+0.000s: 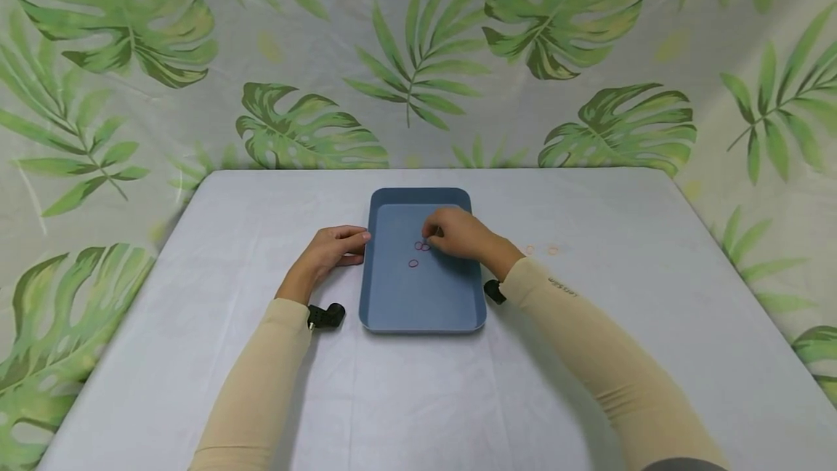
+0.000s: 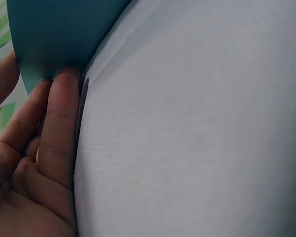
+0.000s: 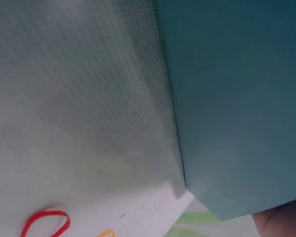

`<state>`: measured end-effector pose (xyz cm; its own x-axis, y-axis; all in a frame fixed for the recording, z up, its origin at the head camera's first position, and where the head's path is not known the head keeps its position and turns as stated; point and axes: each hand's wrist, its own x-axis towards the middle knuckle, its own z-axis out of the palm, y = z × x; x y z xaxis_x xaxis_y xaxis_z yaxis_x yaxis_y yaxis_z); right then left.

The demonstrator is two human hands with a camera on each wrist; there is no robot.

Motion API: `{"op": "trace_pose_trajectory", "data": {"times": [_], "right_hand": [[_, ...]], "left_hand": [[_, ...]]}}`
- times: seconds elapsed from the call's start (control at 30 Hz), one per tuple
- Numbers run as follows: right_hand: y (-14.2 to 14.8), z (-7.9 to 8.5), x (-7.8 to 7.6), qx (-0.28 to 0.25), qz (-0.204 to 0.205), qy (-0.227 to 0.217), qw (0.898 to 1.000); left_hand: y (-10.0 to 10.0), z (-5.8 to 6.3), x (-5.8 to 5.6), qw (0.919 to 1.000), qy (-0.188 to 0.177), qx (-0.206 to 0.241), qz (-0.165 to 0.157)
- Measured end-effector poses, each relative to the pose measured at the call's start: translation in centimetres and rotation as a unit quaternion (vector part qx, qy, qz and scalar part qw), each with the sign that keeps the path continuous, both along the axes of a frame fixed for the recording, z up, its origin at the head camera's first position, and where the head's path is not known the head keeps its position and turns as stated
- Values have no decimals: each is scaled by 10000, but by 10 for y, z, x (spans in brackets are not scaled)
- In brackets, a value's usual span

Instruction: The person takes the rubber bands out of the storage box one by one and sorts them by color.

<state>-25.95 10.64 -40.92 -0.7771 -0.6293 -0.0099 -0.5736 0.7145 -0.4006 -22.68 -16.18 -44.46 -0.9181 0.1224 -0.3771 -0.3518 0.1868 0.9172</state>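
A blue rectangular tray [image 1: 425,311] lies on the table, with several thin red rubber bands inside. One red rubber band [image 1: 413,264] lies by itself near the middle; another red band [image 1: 418,246] is just above it. My right hand [image 1: 461,232] reaches over the tray's right side, thumb and forefinger pinching at a third red band [image 1: 426,247]. Fairly straight fingers of my left hand [image 1: 336,247] touch the tray's outer left wall; the left wrist view shows the fingertips [image 2: 66,86] against that wall.
Right of the tray, two small bands lie on the white cloth [image 1: 588,296]: one near the tray [image 1: 530,248] and an orange one [image 1: 554,249]. The right wrist view shows a red band [image 3: 45,213] and an orange band [image 3: 107,233] there. A leaf-patterned curtain [image 1: 418,57] hangs behind.
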Motion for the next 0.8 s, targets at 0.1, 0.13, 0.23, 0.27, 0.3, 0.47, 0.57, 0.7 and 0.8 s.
{"op": "trace_pose_trajectory", "data": {"times": [0.1, 0.13, 0.23, 0.27, 0.3, 0.47, 0.57, 0.7, 0.8], "right_hand": [[-1, -1, 0, -6, -44, -24, 10000], [-1, -1, 0, -3, -49, -23, 10000], [-2, -2, 1, 8, -52, 24, 10000], [-2, -2, 2, 10, -54, 35, 10000], [-2, -3, 2, 25, -47, 51, 10000], [-2, -5, 5, 133, -74, 85, 9998], [-3, -5, 7, 174, -164, 121, 9996], [-4, -6, 8, 207, -222, 209, 9993], [-4, -8, 8, 263, -189, 287, 9991]], "left_hand": [[0, 0, 0, 10000, -1, -11, -21], [0, 0, 0, 10000, 6, -16, -29], [1, -1, -1, 10000, 28, 14, -26], [1, -1, -1, 10000, 36, 18, -32], [2, -1, -1, 10000, 42, 17, -32], [3, -1, -2, 10000, 61, -2, -76], [3, 0, -2, 9999, 72, 3, -99], [1, 1, -1, 9999, 56, 47, -96], [0, 1, 1, 9999, 51, 86, -77]]}}
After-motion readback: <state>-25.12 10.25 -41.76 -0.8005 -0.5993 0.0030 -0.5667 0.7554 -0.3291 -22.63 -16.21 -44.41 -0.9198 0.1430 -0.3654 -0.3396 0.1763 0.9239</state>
